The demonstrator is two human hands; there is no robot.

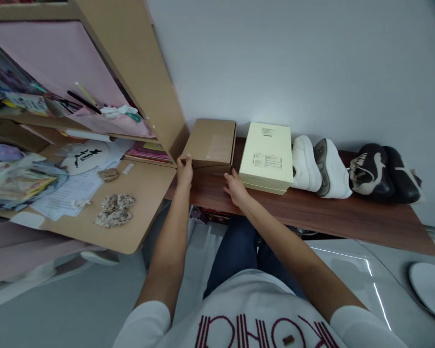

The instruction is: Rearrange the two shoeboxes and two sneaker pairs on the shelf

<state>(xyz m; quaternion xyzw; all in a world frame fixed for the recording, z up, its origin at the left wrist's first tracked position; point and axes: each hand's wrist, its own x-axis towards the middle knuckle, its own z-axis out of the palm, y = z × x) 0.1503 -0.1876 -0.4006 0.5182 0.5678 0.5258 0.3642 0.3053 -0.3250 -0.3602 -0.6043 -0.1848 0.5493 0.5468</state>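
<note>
A brown cardboard box point(212, 140) lies flat at the left end of a dark wooden shelf top point(333, 215), its back edge near the wall. My left hand point(184, 170) grips its front left corner, thumb at the lid edge. At the front right corner my right hand point(235, 186) holds the box with thumb and fingers, some of them hidden by the hand. Just right of that hand is a pale yellow shoebox point(267, 150) with printed labels, separated from the brown box by a narrow gap.
White shoes point(331, 169) and black shoes point(380, 171) stand right of the yellow box. On the left, a desk point(150, 193) holds a scrunchie point(115, 210), papers and a white cap point(89, 157); its upright panel point(145, 82) borders the brown box. A round white object point(431, 287) is lower right.
</note>
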